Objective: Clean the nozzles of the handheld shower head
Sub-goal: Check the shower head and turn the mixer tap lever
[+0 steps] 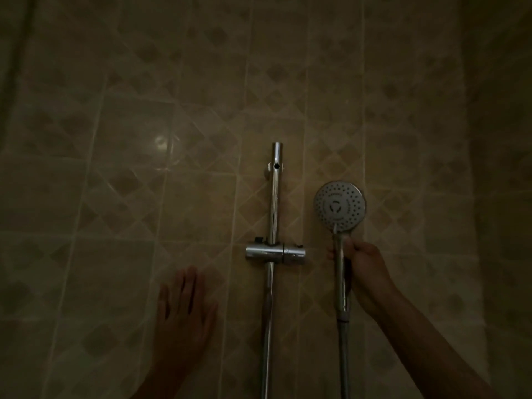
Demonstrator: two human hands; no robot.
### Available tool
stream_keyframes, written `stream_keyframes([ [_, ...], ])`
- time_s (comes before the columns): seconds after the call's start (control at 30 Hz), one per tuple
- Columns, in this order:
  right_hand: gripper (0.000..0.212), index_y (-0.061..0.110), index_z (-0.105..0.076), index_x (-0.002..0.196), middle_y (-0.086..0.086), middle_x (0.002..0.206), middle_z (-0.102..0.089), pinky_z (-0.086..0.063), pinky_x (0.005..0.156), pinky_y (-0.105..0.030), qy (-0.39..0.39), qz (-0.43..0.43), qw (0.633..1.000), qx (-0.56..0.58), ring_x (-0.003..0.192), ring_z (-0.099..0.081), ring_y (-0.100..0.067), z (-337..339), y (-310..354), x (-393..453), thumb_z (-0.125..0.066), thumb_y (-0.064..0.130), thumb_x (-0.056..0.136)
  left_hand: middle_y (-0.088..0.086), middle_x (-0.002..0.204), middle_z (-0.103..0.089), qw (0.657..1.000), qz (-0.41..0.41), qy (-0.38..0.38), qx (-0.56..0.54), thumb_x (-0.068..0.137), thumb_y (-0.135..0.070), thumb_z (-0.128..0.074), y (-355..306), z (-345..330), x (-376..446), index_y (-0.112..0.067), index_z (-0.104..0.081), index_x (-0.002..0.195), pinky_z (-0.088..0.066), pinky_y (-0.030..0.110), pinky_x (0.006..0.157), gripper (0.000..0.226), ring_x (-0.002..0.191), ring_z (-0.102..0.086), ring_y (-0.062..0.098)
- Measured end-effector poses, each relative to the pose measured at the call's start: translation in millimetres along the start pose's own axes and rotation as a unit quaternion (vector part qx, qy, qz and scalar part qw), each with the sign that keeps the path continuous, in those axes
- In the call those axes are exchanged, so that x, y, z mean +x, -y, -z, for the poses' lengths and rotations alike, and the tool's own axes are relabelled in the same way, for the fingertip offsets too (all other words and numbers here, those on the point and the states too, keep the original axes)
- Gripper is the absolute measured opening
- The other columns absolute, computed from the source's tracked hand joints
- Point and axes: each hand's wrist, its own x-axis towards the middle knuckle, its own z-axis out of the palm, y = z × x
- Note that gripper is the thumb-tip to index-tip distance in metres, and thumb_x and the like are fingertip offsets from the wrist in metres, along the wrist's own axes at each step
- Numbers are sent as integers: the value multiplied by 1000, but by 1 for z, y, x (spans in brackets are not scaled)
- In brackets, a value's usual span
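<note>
Gripping shower head [340,206] handle — right hand [363,272]; left hand [184,309] flat, fingers straight, against dim tiled wall [144,139].

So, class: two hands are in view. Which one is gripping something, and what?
The right hand, fingers curled round the handle of the shower head. The left hand is open, holding nothing.

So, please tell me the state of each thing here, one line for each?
shower head: off its holder, held upright, nozzle face toward the camera.
right hand: grips the shower head's handle.
left hand: free, fingers straight, in front of the tiled wall.
holder: empty, on the rail.
hose: hangs down from the handle.
</note>
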Motion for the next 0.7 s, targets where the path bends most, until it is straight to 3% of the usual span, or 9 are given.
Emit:
stream_keyframes([
  [0.17, 22, 8, -69, 87, -10, 81, -70, -50, 71, -31, 17, -11, 999, 40, 73, -63, -18, -20, 27, 45, -49, 16, 93, 16, 151, -37, 997, -12, -76, 28, 90, -35, -45, -3, -6, 1, -2, -42, 141, -29, 58, 112, 61, 140, -35, 30],
  [0.27, 18, 8, -70, 86, -6, 78, -71, -53, 77, -35, 45, -8, 997, 67, 72, -64, -17, -34, 43, 63, -55, 17, 91, 16, 151, -37, 996, -15, -80, 36, 90, -34, -45, -3, -6, 1, -2, -44, 140, -29, 57, 112, 60, 140, -36, 30],
  [0.43, 19, 4, -65, 103, -6, 82, -69, -53, 69, -29, 94, 17, 986, 140, 72, -64, -15, -58, 71, 79, -51, 10, 92, 16, 148, -43, 993, -13, -112, 43, 89, -31, -48, -6, -7, 2, -3, -48, 137, -33, 56, 109, 56, 138, -39, 28],
  [0.57, 16, 6, -62, 102, -7, 85, -67, -53, 61, -25, 106, 21, 982, 157, 69, -64, -13, -70, 86, 83, -49, 6, 92, 15, 149, -42, 992, -13, -115, 50, 88, -32, -47, -4, -9, 4, -4, -48, 138, -33, 56, 110, 57, 139, -37, 26],
  [0.7, 15, 5, -61, 98, -8, 80, -62, -52, 66, -29, 125, 21, 977, 174, 67, -59, -17, -77, 92, 81, -49, 3, 89, 15, 149, -41, 993, -16, -107, 45, 89, -33, -47, -4, -10, 3, -4, -47, 138, -31, 56, 110, 58, 139, -37, 26],
])
